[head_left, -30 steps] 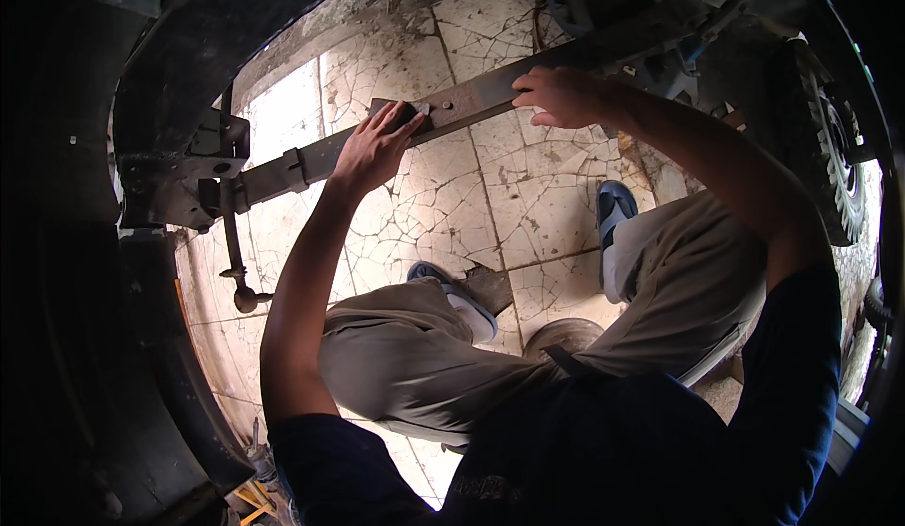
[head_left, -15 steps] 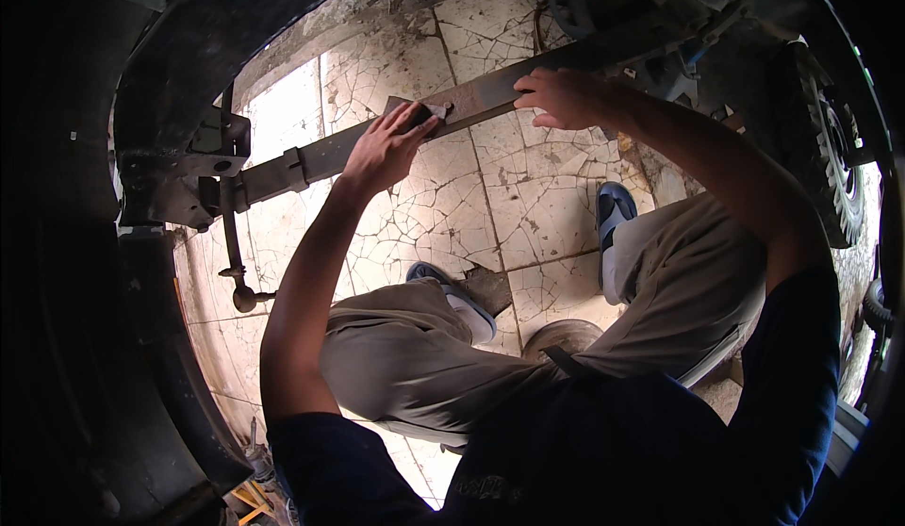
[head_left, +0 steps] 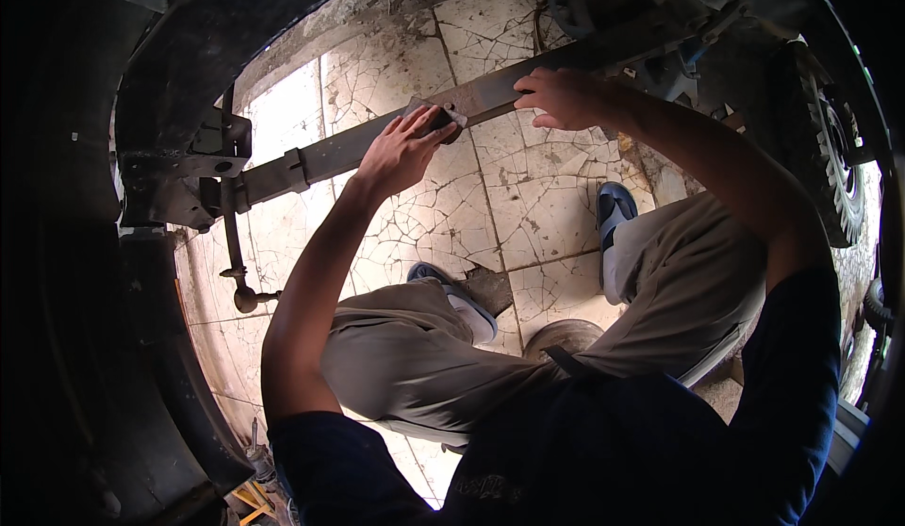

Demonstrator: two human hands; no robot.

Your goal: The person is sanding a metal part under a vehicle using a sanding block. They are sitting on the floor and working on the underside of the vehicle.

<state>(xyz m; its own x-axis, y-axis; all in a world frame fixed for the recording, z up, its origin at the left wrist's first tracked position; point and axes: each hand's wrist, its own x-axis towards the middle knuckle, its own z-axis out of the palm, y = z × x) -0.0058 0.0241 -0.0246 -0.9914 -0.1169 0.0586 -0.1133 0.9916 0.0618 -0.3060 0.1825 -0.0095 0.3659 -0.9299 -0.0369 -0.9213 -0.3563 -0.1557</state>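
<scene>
A long dark metal beam (head_left: 341, 152) runs across in front of me, with a brownish, worn patch on its middle stretch. My left hand (head_left: 394, 154) presses a dark folded sheet, which looks like sandpaper (head_left: 445, 128), against that patch, fingers closed over it. The sheet's pale edge sticks out past the fingertips. To the right, my right hand (head_left: 564, 98) rests on the beam with its fingers loosely bent and apart, holding nothing.
A dark frame with a bracket (head_left: 222, 144) stands at the left, and a rod with a ball end (head_left: 245, 298) hangs below it. Cracked tiles (head_left: 405, 215) cover the floor. A round metal piece (head_left: 564, 337) lies between my legs, and a toothed wheel (head_left: 842, 163) is at the right.
My left hand has slid a little to the right along the beam with the sandpaper, which now covers more of the brownish patch. The right hand stays where it was.
</scene>
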